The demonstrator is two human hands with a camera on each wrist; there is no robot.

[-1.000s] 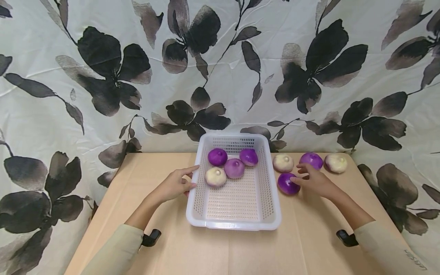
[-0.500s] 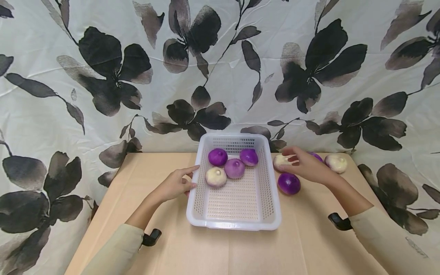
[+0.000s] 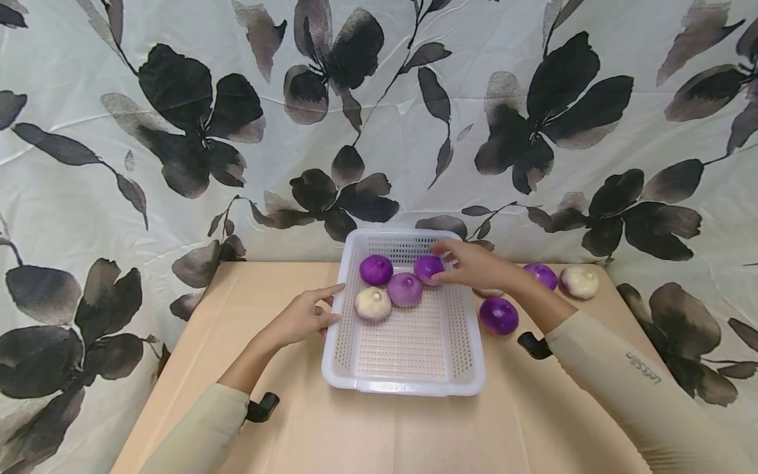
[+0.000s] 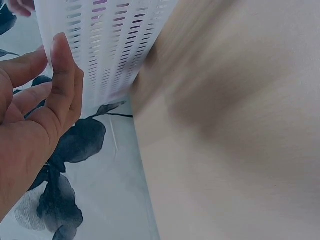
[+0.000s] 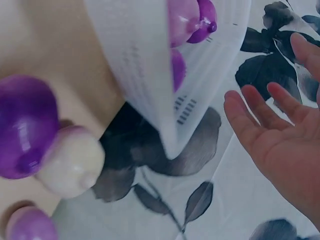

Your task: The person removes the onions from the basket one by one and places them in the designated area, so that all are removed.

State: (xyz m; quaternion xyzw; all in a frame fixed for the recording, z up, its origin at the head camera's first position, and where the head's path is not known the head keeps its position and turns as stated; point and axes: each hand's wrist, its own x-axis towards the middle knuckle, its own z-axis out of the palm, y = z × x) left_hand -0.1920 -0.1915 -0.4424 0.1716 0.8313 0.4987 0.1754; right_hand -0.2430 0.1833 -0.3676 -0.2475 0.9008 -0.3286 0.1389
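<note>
A white perforated plastic basket (image 3: 403,349) holds several onions: a dark purple onion (image 3: 376,270), another purple onion (image 3: 428,268), a lighter purple onion (image 3: 405,289) and a white onion (image 3: 373,304). My left hand (image 3: 302,319) touches the basket's left side with extended fingertips, which lie against the slotted wall (image 4: 100,50) in the left wrist view. Over the basket's back right part is my right hand (image 3: 470,264), overlapping the purple onion there in the head view. Its fingers (image 5: 257,107) are spread and loosely bent in the right wrist view, with nothing between them.
Right of the basket on the wooden table (image 3: 284,408) lie a purple onion (image 3: 499,316), another purple onion (image 3: 541,275) and a white onion (image 3: 579,282). A second white onion (image 5: 72,162) is mostly hidden under the right forearm in the head view. Floral cloth (image 3: 414,164) hangs behind.
My right hand has moved left, from the front purple onion outside the basket, past the white onion, to over the basket. My left hand stays at the basket's side; the onions have not moved.
</note>
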